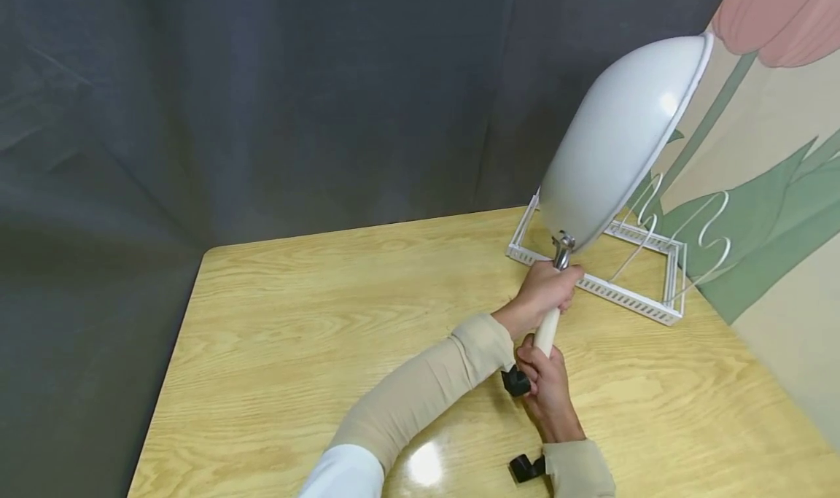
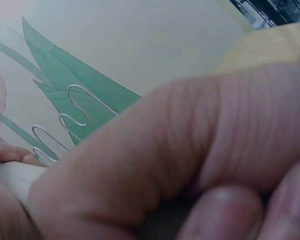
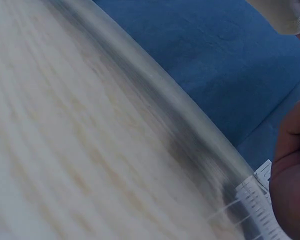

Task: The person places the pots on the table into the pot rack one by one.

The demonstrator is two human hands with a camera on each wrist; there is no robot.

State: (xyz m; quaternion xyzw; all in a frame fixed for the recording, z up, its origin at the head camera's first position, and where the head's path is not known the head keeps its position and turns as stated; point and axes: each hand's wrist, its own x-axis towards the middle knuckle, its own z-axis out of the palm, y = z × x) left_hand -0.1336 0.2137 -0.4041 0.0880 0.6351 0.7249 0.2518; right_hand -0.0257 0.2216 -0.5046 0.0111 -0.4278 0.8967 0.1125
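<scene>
A white pan (image 1: 617, 141) is held up at a tilt, its underside towards me, above a white wire rack (image 1: 630, 294) at the table's back right. Its pale handle (image 1: 546, 334) slants down from a metal joint. My left hand (image 1: 547, 290) grips the handle just under the joint. My right hand (image 1: 547, 385) grips the handle's lower end. In the left wrist view my curled fingers (image 2: 190, 150) fill the frame, with the handle (image 2: 15, 175) at the left and the rack's wavy wires (image 2: 75, 107) behind. The right wrist view shows only part of my right hand (image 3: 292, 165).
The wooden table (image 1: 328, 323) spreads out to the left and front of my hands. A dark curtain hangs behind it, and a wall painted with green leaves stands at the right. A blurred table edge (image 3: 65, 150) and a corner of the rack (image 3: 257, 205) show in the right wrist view.
</scene>
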